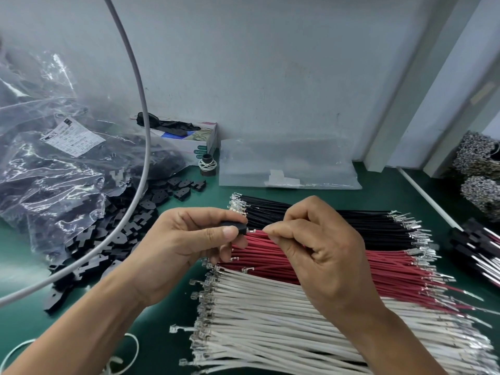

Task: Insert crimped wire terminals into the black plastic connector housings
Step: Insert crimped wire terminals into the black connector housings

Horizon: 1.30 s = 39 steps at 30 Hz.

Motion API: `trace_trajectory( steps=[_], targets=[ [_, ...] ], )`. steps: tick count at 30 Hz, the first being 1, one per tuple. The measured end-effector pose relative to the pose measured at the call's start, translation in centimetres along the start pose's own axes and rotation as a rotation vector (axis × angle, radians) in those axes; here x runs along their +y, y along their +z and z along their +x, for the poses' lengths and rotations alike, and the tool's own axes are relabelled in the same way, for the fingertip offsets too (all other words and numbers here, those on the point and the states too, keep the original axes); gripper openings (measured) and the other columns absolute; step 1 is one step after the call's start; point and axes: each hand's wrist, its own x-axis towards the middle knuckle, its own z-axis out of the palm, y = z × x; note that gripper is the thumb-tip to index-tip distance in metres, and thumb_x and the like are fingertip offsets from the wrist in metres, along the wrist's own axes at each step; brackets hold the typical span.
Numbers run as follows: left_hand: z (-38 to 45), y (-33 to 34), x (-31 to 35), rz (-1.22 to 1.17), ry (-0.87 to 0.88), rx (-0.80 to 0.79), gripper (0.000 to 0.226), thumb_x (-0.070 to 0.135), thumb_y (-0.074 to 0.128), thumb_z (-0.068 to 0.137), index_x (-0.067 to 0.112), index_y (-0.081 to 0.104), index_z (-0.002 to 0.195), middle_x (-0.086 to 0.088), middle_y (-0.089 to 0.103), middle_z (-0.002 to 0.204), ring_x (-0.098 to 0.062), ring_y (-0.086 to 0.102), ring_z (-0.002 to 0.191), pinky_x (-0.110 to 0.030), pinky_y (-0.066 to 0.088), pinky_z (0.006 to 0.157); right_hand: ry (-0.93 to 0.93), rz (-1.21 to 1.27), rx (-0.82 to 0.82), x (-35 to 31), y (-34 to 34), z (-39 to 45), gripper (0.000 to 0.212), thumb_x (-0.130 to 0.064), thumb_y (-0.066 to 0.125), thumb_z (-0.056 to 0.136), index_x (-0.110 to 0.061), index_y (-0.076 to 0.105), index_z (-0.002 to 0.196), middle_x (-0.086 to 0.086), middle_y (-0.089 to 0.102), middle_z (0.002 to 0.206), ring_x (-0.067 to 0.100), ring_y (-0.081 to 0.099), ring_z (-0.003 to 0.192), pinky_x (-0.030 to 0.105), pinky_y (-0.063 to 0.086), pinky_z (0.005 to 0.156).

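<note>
- The left hand (189,239) pinches a small black plastic connector housing (234,227) between thumb and curled fingers, above the wire rows.
- The right hand (319,244) has its fingers curled, fingertips pinched together just beside the housing; whatever it grips is too small and hidden to make out.
- Below the hands, on the green table mat (270,191), lie three side-by-side rows of cut wires with crimped metal terminals: black wires (365,220) farthest, red wires (384,269) in the middle, white wires (270,315) nearest.
- To the left, a loose pile of black plastic housings (113,239) spills from a clear plastic bag (54,163).
- A grey cable (143,109) arcs across the left side.
- A small open cardboard box (200,139) stands against the pale wall.
- A flat clear plastic bag (286,163) lies behind the wires.
</note>
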Motion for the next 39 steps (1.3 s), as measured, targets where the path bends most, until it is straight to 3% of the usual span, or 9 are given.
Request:
trace_trajectory(
  steps=[6,9,12,20,24,27,29,33,39],
  targets=[
    [-0.1,0.5,-0.4,0.015,0.034,0.002,0.032,0.017,0.077,0.075,0.006,0.08,0.104,-0.022,0.075,0.087,-0.021,0.064,0.066,-0.023,0.054,0.06,0.058,0.004,0.002,-0.9,1.1,-0.2,0.013,-0.018,0.066,0.093,-0.011,0.077,0.096,-0.007,0.059,0.089,0.008,0.059,0.082,0.024,0.051,0.07],
    [-0.1,0.8,-0.5,0.237,0.165,0.059,0.032,0.022,0.082,0.073,0.019,0.082,0.105,-0.016,0.078,0.091,-0.023,0.07,0.071,-0.027,0.059,0.064,0.091,-0.012,-0.028,-0.6,1.1,-0.3,0.009,-0.016,0.069,0.093,-0.013,0.077,0.097,-0.008,0.06,0.09,0.008,0.061,0.083,0.027,0.053,0.072],
    [-0.2,0.8,-0.6,0.448,0.305,0.097,0.027,0.019,0.084,0.072,0.025,0.083,0.098,-0.011,0.076,0.078,-0.024,0.069,0.065,-0.029,0.06,0.065,0.105,-0.047,-0.043,-0.2,0.6,-0.2,0.005,-0.018,0.073,0.092,-0.016,0.076,0.095,-0.011,0.061,0.09,0.007,0.061,0.083,0.027,0.054,0.072],
    [-0.1,1.1,-0.9,0.349,0.259,0.058,0.019,0.011,0.082,0.073,0.017,0.084,0.091,-0.015,0.076,0.074,-0.018,0.066,0.057,-0.022,0.056,0.059,0.006,-0.107,-0.082,-0.6,0.7,-0.1,0.011,-0.021,0.066,0.092,-0.015,0.072,0.085,-0.009,0.059,0.084,0.009,0.057,0.079,0.03,0.051,0.068],
    [-0.1,0.9,-0.8,0.368,0.246,0.048,0.019,0.013,0.084,0.074,0.018,0.084,0.092,-0.014,0.077,0.078,-0.019,0.067,0.059,-0.024,0.058,0.059,0.015,-0.217,-0.151,-0.7,-0.8,0.5,0.007,-0.03,0.073,0.091,-0.025,0.073,0.086,-0.016,0.06,0.084,0.004,0.057,0.079,0.022,0.049,0.063],
    [0.0,0.5,-0.7,0.381,0.245,0.083,0.018,0.02,0.085,0.075,0.024,0.084,0.092,-0.012,0.077,0.077,-0.022,0.067,0.061,-0.036,0.059,0.062,-0.018,-0.327,-0.129,-1.5,-2.1,1.0,0.004,-0.028,0.077,0.087,-0.028,0.073,0.088,-0.017,0.057,0.088,0.004,0.053,0.083,0.016,0.043,0.065],
    [0.1,0.2,-0.7,0.375,0.238,0.107,0.02,0.027,0.084,0.073,0.025,0.083,0.092,-0.013,0.077,0.079,-0.025,0.068,0.063,-0.043,0.058,0.064,-0.03,-0.27,-0.23,-2.4,-2.7,1.0,0.005,-0.036,0.073,0.087,-0.033,0.07,0.085,-0.017,0.053,0.089,0.004,0.051,0.085,0.021,0.045,0.066],
    [0.3,0.2,-0.9,0.342,0.239,0.075,0.02,0.019,0.085,0.073,0.021,0.084,0.092,-0.014,0.076,0.077,-0.018,0.066,0.061,-0.027,0.057,0.06,0.084,-0.271,-0.679,-3.8,-1.5,-0.4,0.031,-0.064,0.061,0.083,-0.037,0.067,0.098,-0.018,0.056,0.095,0.0,0.044,0.092,0.028,0.043,0.079],
    [0.4,0.2,-1.1,0.332,0.233,0.084,0.018,0.021,0.088,0.075,0.022,0.083,0.092,-0.014,0.076,0.076,-0.018,0.067,0.06,-0.024,0.056,0.06,0.21,-0.14,-0.669,-3.5,-0.9,-0.8,0.017,-0.047,0.066,0.087,-0.034,0.059,0.096,-0.021,0.055,0.101,-0.006,0.046,0.094,0.021,0.04,0.083]
  ],
)
